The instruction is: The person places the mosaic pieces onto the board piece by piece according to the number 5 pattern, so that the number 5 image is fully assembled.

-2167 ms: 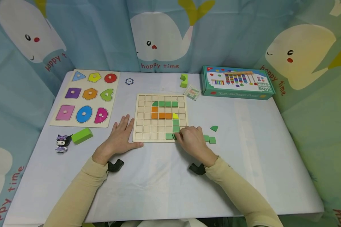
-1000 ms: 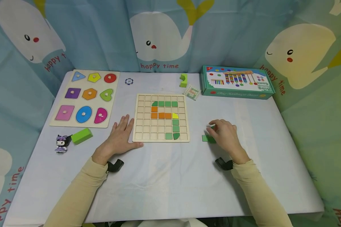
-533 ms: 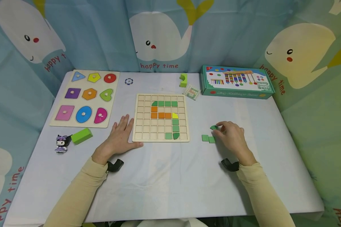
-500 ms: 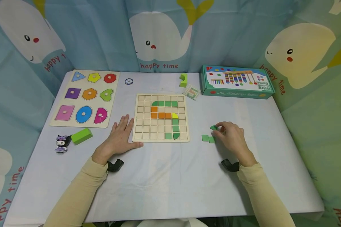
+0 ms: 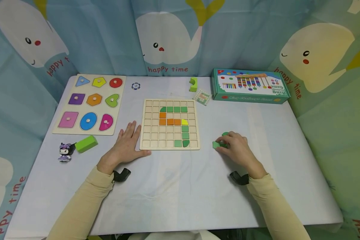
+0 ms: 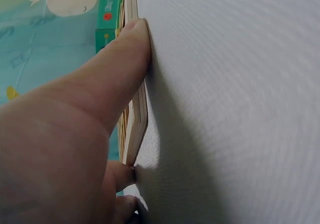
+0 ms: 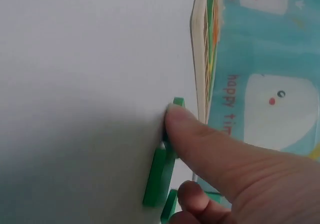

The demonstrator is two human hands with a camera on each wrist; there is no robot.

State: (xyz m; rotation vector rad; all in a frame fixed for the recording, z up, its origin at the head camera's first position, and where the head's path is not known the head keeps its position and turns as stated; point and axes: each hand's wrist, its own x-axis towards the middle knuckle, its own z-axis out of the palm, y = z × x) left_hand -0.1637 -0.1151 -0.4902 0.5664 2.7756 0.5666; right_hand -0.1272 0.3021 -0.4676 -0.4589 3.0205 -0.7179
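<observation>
In the head view my right hand (image 5: 236,149) is right of the wooden grid board (image 5: 151,136), its thumb and index finger pinching a green square tile (image 5: 215,145). The right wrist view shows the thumb on that tile's edge, with a second green tile (image 7: 156,176) just beside it. A green quarter-round piece (image 5: 225,133) peeks out behind the fingers. My left hand (image 5: 123,144) lies flat with spread fingers at the board's lower left corner; its thumb touches the front edge. Green, orange and yellow tiles (image 5: 184,122) form a bent line on the board.
At the left lie a shape puzzle board (image 5: 87,130), a light green block (image 5: 87,144) and a small figurine (image 5: 65,151). Behind the grid board are a green notched block (image 5: 193,85), a pattern card (image 5: 202,97), a round chip (image 5: 136,86) and a game box (image 5: 252,86).
A dark green quarter-round piece was left on the board's bottom row. My right hand moved right to the loose pieces, then from the quarter-round piece to a square tile. The left hand stayed put.
</observation>
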